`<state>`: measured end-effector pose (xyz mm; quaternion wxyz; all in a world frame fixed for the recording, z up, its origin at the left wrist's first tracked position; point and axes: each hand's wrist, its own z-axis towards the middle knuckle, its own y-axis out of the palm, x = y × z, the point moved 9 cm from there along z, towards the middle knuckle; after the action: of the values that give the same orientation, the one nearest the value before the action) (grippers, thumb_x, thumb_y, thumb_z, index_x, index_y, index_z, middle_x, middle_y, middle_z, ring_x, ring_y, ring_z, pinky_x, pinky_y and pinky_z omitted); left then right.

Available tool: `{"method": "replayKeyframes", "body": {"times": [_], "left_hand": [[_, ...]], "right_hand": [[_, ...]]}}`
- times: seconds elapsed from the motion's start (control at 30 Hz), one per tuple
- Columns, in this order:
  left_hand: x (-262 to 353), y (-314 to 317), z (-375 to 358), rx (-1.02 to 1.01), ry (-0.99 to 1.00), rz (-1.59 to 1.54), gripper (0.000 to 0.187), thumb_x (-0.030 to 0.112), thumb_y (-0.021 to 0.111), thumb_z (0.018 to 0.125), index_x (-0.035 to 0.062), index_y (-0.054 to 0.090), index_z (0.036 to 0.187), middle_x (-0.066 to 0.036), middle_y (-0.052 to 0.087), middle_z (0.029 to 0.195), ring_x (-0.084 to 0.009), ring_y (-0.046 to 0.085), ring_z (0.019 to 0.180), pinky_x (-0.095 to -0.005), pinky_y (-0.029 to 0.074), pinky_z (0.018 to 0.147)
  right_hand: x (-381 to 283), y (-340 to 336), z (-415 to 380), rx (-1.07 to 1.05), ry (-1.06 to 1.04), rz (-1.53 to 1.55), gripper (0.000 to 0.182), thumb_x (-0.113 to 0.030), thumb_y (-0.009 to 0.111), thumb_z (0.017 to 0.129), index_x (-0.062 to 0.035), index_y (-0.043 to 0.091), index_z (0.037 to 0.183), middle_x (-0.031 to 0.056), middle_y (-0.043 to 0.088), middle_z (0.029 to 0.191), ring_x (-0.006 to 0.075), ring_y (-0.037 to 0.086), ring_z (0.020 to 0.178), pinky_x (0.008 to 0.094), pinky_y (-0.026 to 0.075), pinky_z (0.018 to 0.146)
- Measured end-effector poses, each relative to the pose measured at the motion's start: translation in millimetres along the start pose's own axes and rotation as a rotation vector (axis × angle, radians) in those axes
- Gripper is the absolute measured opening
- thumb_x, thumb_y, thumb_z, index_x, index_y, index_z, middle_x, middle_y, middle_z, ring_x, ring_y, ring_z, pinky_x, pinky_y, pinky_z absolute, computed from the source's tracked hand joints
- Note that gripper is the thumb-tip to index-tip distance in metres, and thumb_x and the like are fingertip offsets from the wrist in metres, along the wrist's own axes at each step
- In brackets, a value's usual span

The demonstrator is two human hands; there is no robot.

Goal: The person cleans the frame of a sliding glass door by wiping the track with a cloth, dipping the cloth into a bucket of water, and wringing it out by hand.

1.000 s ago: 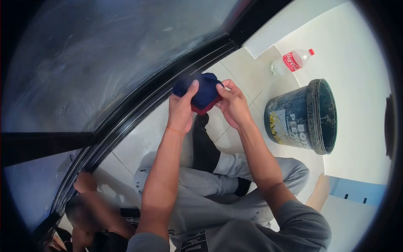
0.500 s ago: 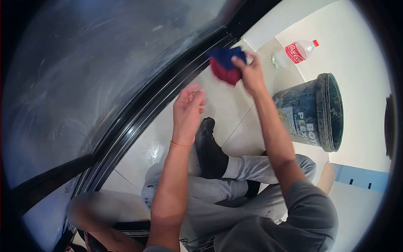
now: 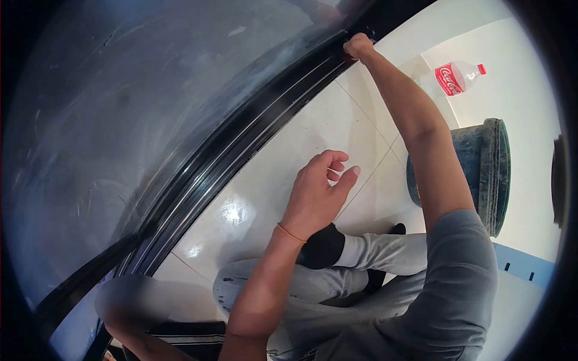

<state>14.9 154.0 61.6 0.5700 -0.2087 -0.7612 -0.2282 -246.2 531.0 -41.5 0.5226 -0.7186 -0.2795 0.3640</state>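
Observation:
At the upper end of the black door or window frame (image 3: pixel 241 129), my right hand (image 3: pixel 359 47) is closed on a cloth (image 3: pixel 348 58) and presses it against the frame's corner. Only a bit of dark red cloth shows beneath the fingers; the rest is hidden. My left hand (image 3: pixel 319 189), with an orange band at its wrist, hovers over the tiled floor near my foot. Its fingers are loosely bent, the thumb stands apart, and nothing is in it. Beyond the frame tracks lies a large glass pane (image 3: pixel 150 90) with whitish smears and streaks.
A Coca-Cola bottle (image 3: pixel 448 79) with a red cap is at the upper right. Below it is a dirty dark bucket (image 3: pixel 495 180), partly behind my right arm. Another person's arm (image 3: pixel 129 337) shows at the lower left. A blue strip (image 3: pixel 524 265) is at the right.
My right hand has carried the red and blue cloth up onto the frame's corner. My left hand has moved right and down, away from the frame. The view has shifted slightly.

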Motion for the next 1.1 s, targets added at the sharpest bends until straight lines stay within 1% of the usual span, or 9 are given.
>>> {"method": "replayKeyframes", "body": {"times": [0.1,0.33,0.63,0.77,0.87,0.97,1.03,1.07,1.1], "left_hand": [[5,-5,-2,0.004,-0.013,-0.012,0.029,0.022,0.068,0.091,0.0007,0.063,0.11,-0.002,0.06,0.091,-0.0092,0.055,0.082,-0.024,0.047,0.072],[6,-10,-2,0.024,0.02,0.022,0.031,0.021,0.068,0.091,0.0,0.062,0.112,-0.005,0.062,0.095,-0.0092,0.055,0.081,-0.024,0.047,0.069],[32,-4,-2,0.124,0.149,-0.092,0.019,0.014,0.068,0.09,-0.0013,0.064,0.102,-0.004,0.062,0.086,-0.0064,0.052,0.069,-0.0212,0.043,0.062],[50,-31,-22,0.471,0.371,-0.272,0.011,0.009,0.068,0.089,-0.0013,0.064,0.089,0.0,0.06,0.077,-0.0058,0.047,0.063,-0.0206,0.039,0.057],[60,-57,-41,0.642,0.534,-0.252,0.01,0.008,0.068,0.09,-0.0004,0.064,0.087,0.003,0.057,0.077,-0.0039,0.046,0.065,-0.0196,0.037,0.058],[49,-77,-39,0.709,0.535,-0.184,0.007,0.005,0.065,0.09,-0.0002,0.064,0.085,0.003,0.051,0.069,-0.0046,0.045,0.065,-0.018,0.035,0.063],[46,-75,-32,0.664,0.488,-0.291,0.011,0.006,0.064,0.09,-0.0001,0.062,0.081,0.003,0.052,0.069,-0.0035,0.044,0.065,-0.0181,0.033,0.06],[50,-70,-32,0.644,0.464,-0.272,0.011,0.006,0.064,0.09,-0.0003,0.061,0.081,0.003,0.052,0.069,-0.0032,0.044,0.065,-0.0182,0.032,0.06],[51,-65,-31,0.622,0.44,-0.253,0.012,0.006,0.064,0.09,-0.0004,0.061,0.08,0.003,0.052,0.07,-0.0029,0.044,0.065,-0.0184,0.032,0.059]], "right_hand": [[4,8,24,0.087,-0.12,-0.289,0.023,-0.02,0.059,0.073,0.0005,0.07,0.074,0.0201,0.07,0.084,0.0331,0.069,0.087,0.0372,0.056,0.076],[-2,-12,-30,0.158,0.014,-0.421,0.051,-0.046,0.067,0.086,-0.0071,0.062,0.119,0.018,0.067,0.115,0.0362,0.065,0.107,0.043,0.053,0.09],[-94,17,-163,0.205,-0.291,-0.263,0.042,-0.042,0.071,0.082,-0.0065,0.071,0.105,0.0191,0.068,0.106,0.0372,0.064,0.105,0.0461,0.053,0.088],[-196,74,-308,-0.258,-0.627,-0.127,0.031,-0.037,0.068,0.082,-0.0063,0.073,0.087,0.0181,0.069,0.096,0.0363,0.066,0.094,0.0474,0.053,0.082],[-242,91,-383,-0.315,-0.775,0.281,0.036,-0.037,0.066,0.087,-0.0019,0.069,0.092,0.0169,0.066,0.091,0.0351,0.065,0.09,0.0438,0.053,0.079],[-246,75,-403,-0.325,-0.973,0.676,0.037,-0.035,0.068,0.087,0.0008,0.064,0.094,0.0175,0.065,0.09,0.0348,0.064,0.088,0.0425,0.052,0.076],[-241,76,-378,-0.225,-1.076,0.513,0.035,-0.032,0.071,0.085,0.0009,0.064,0.095,0.0182,0.065,0.089,0.0349,0.064,0.088,0.0425,0.052,0.076],[-230,55,-358,-0.396,-0.81,0.328,0.032,-0.027,0.074,0.083,0.0004,0.066,0.097,0.019,0.065,0.089,0.0358,0.064,0.086,0.0427,0.051,0.076],[-206,30,-337,-0.229,-0.8,0.356,0.03,-0.026,0.073,0.083,-0.0003,0.067,0.098,0.0187,0.066,0.089,0.0351,0.064,0.086,0.042,0.051,0.077]]}}
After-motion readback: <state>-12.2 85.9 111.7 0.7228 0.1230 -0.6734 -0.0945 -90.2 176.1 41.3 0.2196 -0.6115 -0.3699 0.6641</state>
